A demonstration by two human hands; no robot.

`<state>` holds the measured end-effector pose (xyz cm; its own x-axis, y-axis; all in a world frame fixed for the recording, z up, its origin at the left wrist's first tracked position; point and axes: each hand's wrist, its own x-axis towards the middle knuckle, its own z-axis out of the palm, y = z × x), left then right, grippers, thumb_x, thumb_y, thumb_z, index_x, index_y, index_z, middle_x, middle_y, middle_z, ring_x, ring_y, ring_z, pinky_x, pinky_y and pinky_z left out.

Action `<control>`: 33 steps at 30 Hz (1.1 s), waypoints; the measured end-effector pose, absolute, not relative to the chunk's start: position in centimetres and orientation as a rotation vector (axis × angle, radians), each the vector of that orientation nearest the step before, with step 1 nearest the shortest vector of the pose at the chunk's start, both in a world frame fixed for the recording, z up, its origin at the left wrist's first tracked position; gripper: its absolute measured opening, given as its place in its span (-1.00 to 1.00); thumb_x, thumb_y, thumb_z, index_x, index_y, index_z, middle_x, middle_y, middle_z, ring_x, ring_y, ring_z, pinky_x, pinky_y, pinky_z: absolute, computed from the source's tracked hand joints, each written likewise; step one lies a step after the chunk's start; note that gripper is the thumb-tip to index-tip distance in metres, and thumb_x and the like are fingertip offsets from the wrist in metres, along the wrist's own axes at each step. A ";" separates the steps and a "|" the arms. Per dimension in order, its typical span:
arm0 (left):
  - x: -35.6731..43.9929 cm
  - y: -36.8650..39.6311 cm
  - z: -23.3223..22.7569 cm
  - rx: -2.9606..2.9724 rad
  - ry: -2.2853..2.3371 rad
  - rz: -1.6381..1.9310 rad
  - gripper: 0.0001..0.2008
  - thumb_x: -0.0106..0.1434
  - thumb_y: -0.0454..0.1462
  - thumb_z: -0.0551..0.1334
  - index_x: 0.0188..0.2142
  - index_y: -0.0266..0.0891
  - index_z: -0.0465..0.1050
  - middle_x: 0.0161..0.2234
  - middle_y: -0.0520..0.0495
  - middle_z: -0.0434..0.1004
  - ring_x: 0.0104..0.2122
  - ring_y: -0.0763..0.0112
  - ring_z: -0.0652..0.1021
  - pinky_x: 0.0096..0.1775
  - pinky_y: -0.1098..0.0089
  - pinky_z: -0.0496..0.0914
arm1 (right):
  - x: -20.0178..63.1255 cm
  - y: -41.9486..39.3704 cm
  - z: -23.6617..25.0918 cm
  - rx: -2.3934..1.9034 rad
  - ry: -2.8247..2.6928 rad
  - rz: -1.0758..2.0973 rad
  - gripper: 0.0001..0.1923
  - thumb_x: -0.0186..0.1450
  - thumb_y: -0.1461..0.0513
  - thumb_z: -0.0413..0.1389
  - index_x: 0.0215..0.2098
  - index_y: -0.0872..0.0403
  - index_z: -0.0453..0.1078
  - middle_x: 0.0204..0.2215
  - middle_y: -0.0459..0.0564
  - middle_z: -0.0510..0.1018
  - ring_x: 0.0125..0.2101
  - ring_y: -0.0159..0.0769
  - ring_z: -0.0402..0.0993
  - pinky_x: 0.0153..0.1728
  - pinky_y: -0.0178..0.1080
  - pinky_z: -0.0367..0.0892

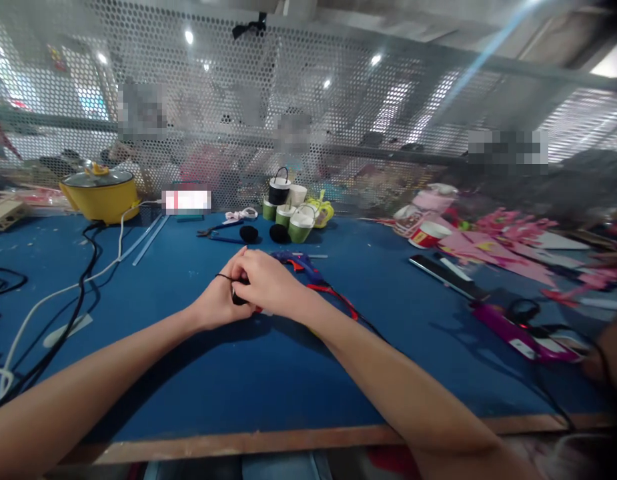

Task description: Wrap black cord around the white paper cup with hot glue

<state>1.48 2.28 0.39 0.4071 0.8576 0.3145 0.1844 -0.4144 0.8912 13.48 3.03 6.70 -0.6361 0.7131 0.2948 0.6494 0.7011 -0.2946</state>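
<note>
A small black piece (238, 298), seemingly with a thin loop, is pinched between the closed left hand (219, 303) and right hand (269, 285) over the bench (198, 380). The glue gun (301, 265) just behind could be knocked.

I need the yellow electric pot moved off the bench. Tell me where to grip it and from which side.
Grip the yellow electric pot by the handle stub jutting from its left side, steadying the right wall, coming from the front. The white cable trails off its right front, so unplug or clear that first.
</note>
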 end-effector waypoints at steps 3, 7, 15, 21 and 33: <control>1.4 2.2 0.6 1.901 0.935 0.999 -0.52 -0.05 -0.36 0.22 -0.07 -0.33 0.26 -0.36 -0.06 0.42 -0.30 0.28 0.45 -0.24 0.28 0.38 | 13.9 3.3 6.7 -1.085 -2.415 0.414 -0.88 0.03 0.41 0.02 -0.60 0.11 0.25 -0.51 -0.08 0.40 -0.48 -0.40 0.26 -0.46 -0.32 0.16; 1.2 2.1 0.9 1.885 0.940 1.042 -0.35 -0.05 -0.35 0.23 0.07 -0.29 0.09 -0.16 -0.13 0.34 -0.21 0.26 0.42 -0.17 0.23 0.35 | 15.9 3.3 7.2 -1.062 -2.174 0.767 -0.95 0.13 0.29 0.02 -0.50 0.10 0.24 -0.50 -0.12 0.40 -0.50 -0.45 0.28 -0.45 -0.34 0.21; 0.9 1.7 0.9 1.862 0.912 0.825 -0.20 -0.04 -0.26 0.25 0.17 -0.16 -0.08 -0.17 -0.08 0.23 -0.27 0.31 0.37 -0.23 0.27 0.33 | 18.5 3.2 5.8 -1.082 -1.850 0.902 -0.82 0.12 0.16 0.09 -0.47 0.10 0.22 -0.54 -0.16 0.33 -0.52 -0.46 0.25 -0.44 -0.33 0.21; 1.1 1.1 1.3 1.872 0.870 0.786 -0.16 -0.03 -0.29 0.24 0.20 -0.18 -0.17 -0.16 -0.10 0.21 -0.18 0.25 0.35 -0.14 0.23 0.30 | 19.0 3.2 4.6 -1.138 -1.850 0.890 -0.80 0.15 0.14 0.06 -0.47 0.10 0.21 -0.53 -0.13 0.35 -0.50 -0.44 0.26 -0.45 -0.32 0.20; 1.1 0.7 1.2 2.020 0.801 0.881 -0.12 -0.03 -0.35 0.24 0.22 -0.24 -0.22 -0.12 -0.14 0.24 -0.15 0.26 0.37 -0.05 0.22 0.27 | 19.0 3.7 3.4 -1.173 -1.829 0.973 -0.83 0.15 0.16 0.05 -0.49 0.09 0.20 -0.55 -0.12 0.35 -0.52 -0.42 0.24 -0.47 -0.31 0.16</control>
